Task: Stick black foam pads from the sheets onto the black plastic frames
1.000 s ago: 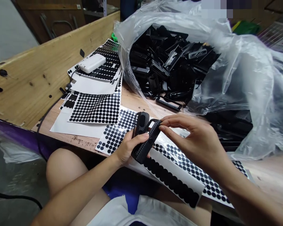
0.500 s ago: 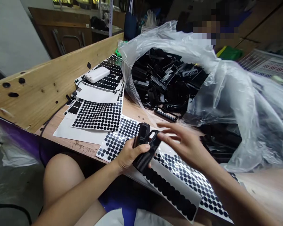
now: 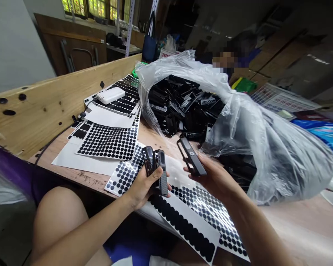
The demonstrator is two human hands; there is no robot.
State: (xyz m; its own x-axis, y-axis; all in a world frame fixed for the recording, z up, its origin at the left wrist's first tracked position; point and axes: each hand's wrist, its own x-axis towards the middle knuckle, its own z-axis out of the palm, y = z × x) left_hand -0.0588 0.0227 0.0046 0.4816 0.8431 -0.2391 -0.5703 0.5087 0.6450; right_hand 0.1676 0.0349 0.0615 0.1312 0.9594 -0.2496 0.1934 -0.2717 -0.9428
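My left hand (image 3: 144,184) is closed round black plastic casings (image 3: 161,173) with a carbon-fibre-like weave, its thumb pressed on the front one. A second casing (image 3: 148,159) sits beside it in the same grip. To the right, my right hand (image 3: 208,173) holds another long black casing (image 3: 191,157), tilted, with an open slot along one side and a small round mark on its face. Below both hands lie a sheet of round black stickers (image 3: 208,207) and a strip of larger black dots (image 3: 185,225).
A clear plastic bag (image 3: 255,122) full of black casings (image 3: 183,103) stands open behind my hands. More sticker sheets (image 3: 108,142) and a white power bank (image 3: 111,95) lie at the left, along a wooden board (image 3: 72,87). A person (image 3: 226,61) is in the background.
The right hand, earlier beside the left hand's casings, is now farther right with a casing in it. The left hand's casings are more upright. The head view has shifted.
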